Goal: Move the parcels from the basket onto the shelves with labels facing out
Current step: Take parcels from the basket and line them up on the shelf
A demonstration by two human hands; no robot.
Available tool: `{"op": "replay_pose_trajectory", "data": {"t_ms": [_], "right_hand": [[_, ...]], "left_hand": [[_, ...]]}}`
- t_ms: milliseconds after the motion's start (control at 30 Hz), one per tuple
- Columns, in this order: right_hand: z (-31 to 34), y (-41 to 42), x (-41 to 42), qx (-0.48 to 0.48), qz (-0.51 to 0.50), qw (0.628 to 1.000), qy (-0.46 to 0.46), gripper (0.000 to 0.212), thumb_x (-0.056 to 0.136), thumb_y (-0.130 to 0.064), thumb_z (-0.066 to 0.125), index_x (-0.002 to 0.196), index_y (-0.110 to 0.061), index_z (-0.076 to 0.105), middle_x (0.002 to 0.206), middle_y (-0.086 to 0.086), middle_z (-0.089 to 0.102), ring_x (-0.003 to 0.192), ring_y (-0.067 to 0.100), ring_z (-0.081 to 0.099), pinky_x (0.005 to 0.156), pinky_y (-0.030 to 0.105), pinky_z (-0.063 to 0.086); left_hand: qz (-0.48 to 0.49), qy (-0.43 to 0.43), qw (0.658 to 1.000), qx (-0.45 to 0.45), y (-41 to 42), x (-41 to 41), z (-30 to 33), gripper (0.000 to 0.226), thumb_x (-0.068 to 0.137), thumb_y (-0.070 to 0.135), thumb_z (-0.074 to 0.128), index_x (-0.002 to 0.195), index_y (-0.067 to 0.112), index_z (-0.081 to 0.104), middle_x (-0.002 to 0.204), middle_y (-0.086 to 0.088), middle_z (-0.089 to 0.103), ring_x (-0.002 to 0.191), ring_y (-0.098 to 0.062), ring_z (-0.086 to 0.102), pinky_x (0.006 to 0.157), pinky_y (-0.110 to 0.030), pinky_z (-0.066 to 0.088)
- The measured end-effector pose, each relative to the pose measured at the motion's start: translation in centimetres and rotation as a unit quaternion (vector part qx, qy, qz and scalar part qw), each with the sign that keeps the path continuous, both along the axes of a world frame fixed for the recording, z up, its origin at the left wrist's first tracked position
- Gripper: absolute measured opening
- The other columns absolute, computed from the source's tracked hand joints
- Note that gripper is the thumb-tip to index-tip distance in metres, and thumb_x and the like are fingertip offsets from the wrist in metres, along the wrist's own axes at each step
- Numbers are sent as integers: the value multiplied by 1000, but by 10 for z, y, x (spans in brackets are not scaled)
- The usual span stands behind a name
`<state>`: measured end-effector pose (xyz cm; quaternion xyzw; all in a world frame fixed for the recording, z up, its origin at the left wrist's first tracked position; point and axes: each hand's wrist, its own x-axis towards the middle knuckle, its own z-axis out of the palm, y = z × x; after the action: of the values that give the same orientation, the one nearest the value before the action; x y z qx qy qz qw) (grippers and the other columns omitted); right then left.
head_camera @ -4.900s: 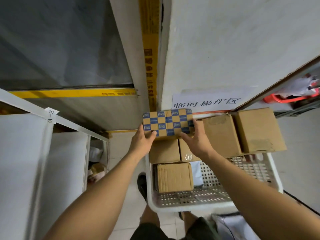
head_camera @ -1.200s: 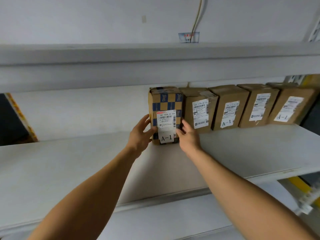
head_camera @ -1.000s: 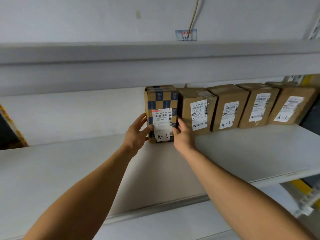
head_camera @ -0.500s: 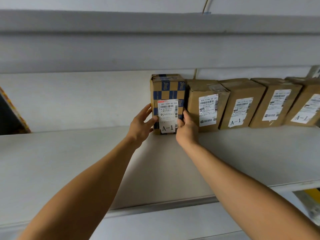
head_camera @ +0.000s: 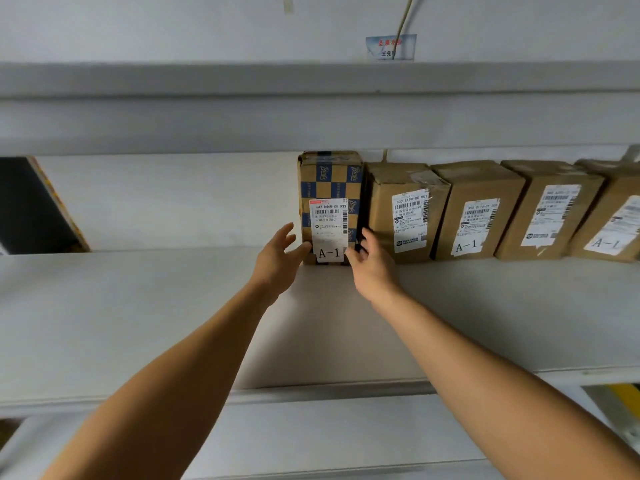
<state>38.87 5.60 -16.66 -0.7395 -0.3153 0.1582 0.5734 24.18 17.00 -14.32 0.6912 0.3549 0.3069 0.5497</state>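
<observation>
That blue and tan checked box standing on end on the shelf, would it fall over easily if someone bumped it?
Probably not sideways to the right: the checked box stands against the next brown box. To the left the shelf is bare, so a knock could tip it there, since it stands tall and narrow. Its cardboard looks stiff, with slightly dented top corners.

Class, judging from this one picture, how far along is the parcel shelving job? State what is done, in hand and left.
Done: the blue-and-tan checkered cardboard parcel stands upright on the white shelf at the left end of four plain brown cardboard parcels, labels facing out. In hand: left hand and right hand sit open at its lower corners, barely touching. Left: the basket is out of view, so remaining parcels cannot be judged.
</observation>
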Motion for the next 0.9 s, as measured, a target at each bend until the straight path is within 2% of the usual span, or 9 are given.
{"op": "replay_pose_trajectory", "data": {"t_ms": [100,167,267,367,467,567,667,767,900], "right_hand": [[0,-19,0,4,12,1000,1,56,105,-21,65,156,-17,45,152,9,57,136,20,58,115,37,47],[1,-35,-2,-1,23,1000,-17,46,104,-22,66,148,-15,55,138,6,66,125,17,65,105,30,50],[5,-66,-9,-8,38,997,-67,38,103,-22,67,140,-14,62,124,-1,70,114,12,67,98,24,49],[9,-103,-19,-17,29,993,-115,36,103,-22,67,139,-17,64,127,-1,71,114,13,67,101,26,52],[7,-144,-31,-39,4,989,-142,37,104,-22,66,140,-17,63,134,0,69,122,15,65,105,29,52],[8,-190,-46,-50,-45,988,-138,39,104,-25,65,142,-18,62,136,-1,69,123,14,64,107,33,53],[10,-244,-68,-58,-105,985,-123,38,104,-24,65,142,-19,62,135,-3,69,120,8,64,107,28,51],[7,-300,-91,-75,-149,980,-107,38,104,-23,65,142,-20,62,134,-3,69,123,8,62,108,29,50],[-7,-383,-119,-105,-215,968,-80,38,105,-24,63,143,-23,60,134,-8,67,127,7,59,111,32,49]], "left_hand": [[31,56,997,48,-21,-15,-2,63,102,37,68,159,24,44,158,-1,51,141,-27,54,109,-42,51],[42,81,993,75,-36,-25,-1,58,103,36,66,155,20,48,155,-2,55,137,-25,58,106,-38,51],[42,97,987,121,-57,-37,0,52,104,33,65,151,17,54,149,-4,61,130,-21,63,102,-33,52],[18,101,981,164,-79,-46,0,49,102,32,68,147,16,58,142,-4,66,125,-18,65,99,-27,51],[-26,91,976,195,-104,-49,3,50,101,32,70,148,17,58,141,-2,67,127,-18,65,104,-29,51],[-81,73,973,204,-134,-50,4,53,102,34,69,150,19,56,144,-1,65,129,-17,63,106,-30,50],[-151,50,963,216,-176,-50,2,52,102,33,68,151,21,55,146,0,63,131,-15,61,108,-29,49],[-202,33,947,249,-224,-49,-5,49,101,31,69,148,20,59,143,2,65,128,-14,63,104,-21,47],[-277,29,930,239,-293,-41,-19,47,101,32,70,145,20,61,138,5,68,125,-11,64,107,-23,48]]}}
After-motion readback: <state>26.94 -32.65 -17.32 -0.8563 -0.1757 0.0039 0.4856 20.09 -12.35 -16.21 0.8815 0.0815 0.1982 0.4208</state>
